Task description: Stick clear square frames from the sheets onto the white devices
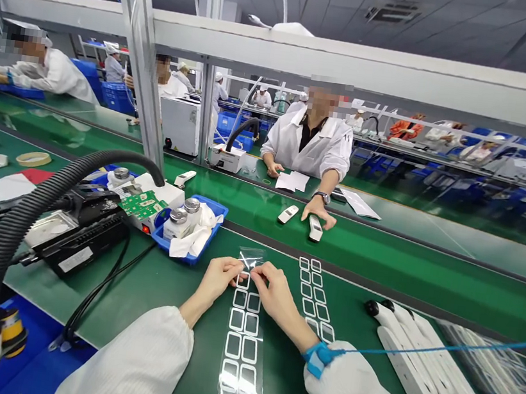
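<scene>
A clear film strip [242,336] printed with two columns of white square frames lies lengthwise on the green bench in front of me. My left hand [217,278] and my right hand [274,294] meet at its far end, fingers pinched on the strip's upper edge, where a bit of clear film is lifted. A blue wrist strap [318,355] with a blue cord circles my right wrist. A second, shorter strip of frames [314,294] lies just to the right of my right hand.
A blue tray [220,209] with small jars and white cloth sits at left behind my hands, next to a black tool and a corrugated hose [22,217]. White handset housings [425,367] lie at right. A person in white sits across the belt, hand on a white part.
</scene>
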Demonstrator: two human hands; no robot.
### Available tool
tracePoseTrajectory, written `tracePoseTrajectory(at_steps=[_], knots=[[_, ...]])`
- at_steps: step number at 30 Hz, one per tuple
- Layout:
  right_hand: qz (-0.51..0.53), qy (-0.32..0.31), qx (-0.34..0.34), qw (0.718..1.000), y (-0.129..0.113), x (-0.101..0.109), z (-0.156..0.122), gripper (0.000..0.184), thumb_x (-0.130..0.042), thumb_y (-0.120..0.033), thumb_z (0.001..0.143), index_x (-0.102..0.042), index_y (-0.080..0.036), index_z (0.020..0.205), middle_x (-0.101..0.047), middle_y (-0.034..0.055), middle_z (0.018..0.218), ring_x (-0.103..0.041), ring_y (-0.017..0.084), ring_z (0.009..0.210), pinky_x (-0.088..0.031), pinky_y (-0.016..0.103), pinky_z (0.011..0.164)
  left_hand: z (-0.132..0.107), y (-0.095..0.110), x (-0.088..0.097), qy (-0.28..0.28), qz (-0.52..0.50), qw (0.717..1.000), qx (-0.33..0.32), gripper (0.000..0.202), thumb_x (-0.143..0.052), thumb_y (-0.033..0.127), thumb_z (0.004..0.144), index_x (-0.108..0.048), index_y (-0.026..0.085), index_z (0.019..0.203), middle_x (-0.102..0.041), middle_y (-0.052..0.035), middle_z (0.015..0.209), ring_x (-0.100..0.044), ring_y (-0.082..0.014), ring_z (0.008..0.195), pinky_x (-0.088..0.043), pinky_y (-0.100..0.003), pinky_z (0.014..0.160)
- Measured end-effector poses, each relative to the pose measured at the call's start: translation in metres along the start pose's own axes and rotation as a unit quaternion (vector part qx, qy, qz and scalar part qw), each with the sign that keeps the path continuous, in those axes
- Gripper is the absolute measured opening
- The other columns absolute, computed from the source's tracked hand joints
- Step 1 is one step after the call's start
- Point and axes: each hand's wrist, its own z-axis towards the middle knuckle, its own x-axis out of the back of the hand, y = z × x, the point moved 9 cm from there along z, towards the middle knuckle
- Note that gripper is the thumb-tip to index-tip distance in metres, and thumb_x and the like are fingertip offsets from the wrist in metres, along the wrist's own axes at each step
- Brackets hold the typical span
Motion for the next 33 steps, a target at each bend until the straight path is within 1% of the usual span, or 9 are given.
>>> tracePoseTrajectory(at_steps=[9, 11, 15, 18, 20, 23, 27, 30, 33], knots=[[0.054, -0.010, -0.041, 0.998, 0.011, -0.007, 0.007, 0.020, -0.052, -0.020, 0.088, -0.058, -0.016, 0.070, -0.058, 0.0008, 0.069, -0.049, 0.014, 0.062, -0.034, 0.027, 0.061, 0.000, 0.002, -0.003, -0.011, 0.012, 1.000, -0.017, 0.044, -0.078, 0.048, 0.059, -0.066, 0.009, 0.075, -0.068, -0.0096, 0.067, -0.061, -0.0158, 0.060, -0.042, -0.021, 0.050], [0.039, -0.004, -0.013, 0.999, 0.002, -0.003, 0.002, 0.021, -0.050, -0.020, 0.090, -0.055, -0.016, 0.070, -0.057, 0.0004, 0.068, -0.048, 0.013, 0.061, -0.034, 0.027, 0.062, 0.000, 0.002, -0.004, -0.018, 0.020, 0.999, -0.018, 0.046, -0.078, 0.050, 0.060, -0.067, 0.009, 0.076, -0.067, -0.0088, 0.066, -0.057, -0.0136, 0.056, -0.040, -0.021, 0.049], [-0.032, 0.028, 0.105, 0.994, -0.036, 0.012, -0.024, 0.022, -0.041, -0.022, 0.098, -0.052, -0.016, 0.080, -0.058, 0.0032, 0.081, -0.050, 0.014, 0.073, -0.035, 0.030, 0.073, -0.003, 0.003, -0.005, -0.037, 0.036, 0.999, -0.014, 0.047, -0.077, 0.052, 0.062, -0.067, 0.010, 0.079, -0.071, -0.0117, 0.075, -0.057, -0.0130, 0.059, -0.036, -0.019, 0.048], [-0.065, 0.067, 0.128, 0.987, -0.039, 0.035, -0.048, 0.020, -0.039, -0.020, 0.099, -0.053, -0.017, 0.086, -0.060, 0.0042, 0.085, -0.052, 0.015, 0.079, -0.035, 0.031, 0.076, -0.002, 0.002, -0.001, -0.029, 0.048, 0.998, -0.012, 0.050, -0.076, 0.055, 0.063, -0.066, 0.010, 0.083, -0.072, -0.0139, 0.081, -0.060, -0.0150, 0.066, -0.037, -0.019, 0.049], [-0.102, 0.115, 0.102, 0.983, -0.020, 0.064, -0.063, 0.016, -0.042, -0.020, 0.099, -0.056, -0.018, 0.092, -0.062, 0.0051, 0.089, -0.054, 0.017, 0.084, -0.036, 0.031, 0.078, 0.001, 0.000, 0.004, -0.010, 0.062, 0.998, -0.013, 0.052, -0.075, 0.057, 0.063, -0.067, 0.010, 0.085, -0.072, -0.0145, 0.083, -0.059, -0.0156, 0.068, -0.039, -0.020, 0.050], [-0.231, 0.150, 0.005, 0.961, 0.035, 0.114, -0.088, 0.020, -0.046, -0.020, 0.096, -0.057, -0.016, 0.113, -0.065, 0.0094, 0.099, -0.056, 0.022, 0.092, -0.038, 0.034, 0.078, 0.004, -0.002, 0.009, 0.011, 0.089, 0.996, -0.025, 0.053, -0.072, 0.058, 0.064, -0.068, 0.010, 0.087, -0.072, -0.0149, 0.084, -0.059, -0.0164, 0.069, -0.040, -0.021, 0.049], [-0.460, 0.097, -0.185, 0.863, 0.116, 0.168, -0.129, 0.040, -0.053, -0.020, 0.090, -0.052, -0.009, 0.129, -0.068, 0.0156, 0.100, -0.059, 0.032, 0.092, -0.040, 0.041, 0.075, 0.006, -0.004, 0.016, 0.041, 0.107, 0.992, -0.044, 0.055, -0.071, 0.055, 0.066, -0.068, 0.008, 0.095, -0.071, -0.0143, 0.084, -0.057, -0.0163, 0.067, -0.039, -0.021, 0.046], [-0.528, 0.059, -0.217, 0.819, 0.141, 0.177, -0.153, 0.039, -0.051, -0.018, 0.090, -0.053, -0.009, 0.127, -0.068, 0.0163, 0.096, -0.060, 0.034, 0.093, -0.039, 0.042, 0.073, 0.007, -0.003, 0.020, 0.072, 0.116, 0.989, -0.062, 0.058, -0.073, 0.049, 0.064, -0.065, 0.008, 0.104, -0.069, -0.0133, 0.090, -0.055, -0.0140, 0.062, -0.039, -0.021, 0.045], [-0.524, 0.052, -0.205, 0.825, 0.146, 0.170, -0.160, 0.039, -0.046, -0.014, 0.089, -0.052, -0.011, 0.127, -0.069, 0.0150, 0.090, -0.062, 0.034, 0.090, -0.039, 0.041, 0.071, 0.005, 0.004, 0.027, 0.106, 0.128, 0.981, -0.096, 0.055, -0.073, 0.043, 0.064, -0.063, 0.010, 0.107, -0.065, -0.0126, 0.101, -0.054, -0.0112, 0.061, -0.040, -0.021, 0.046]])
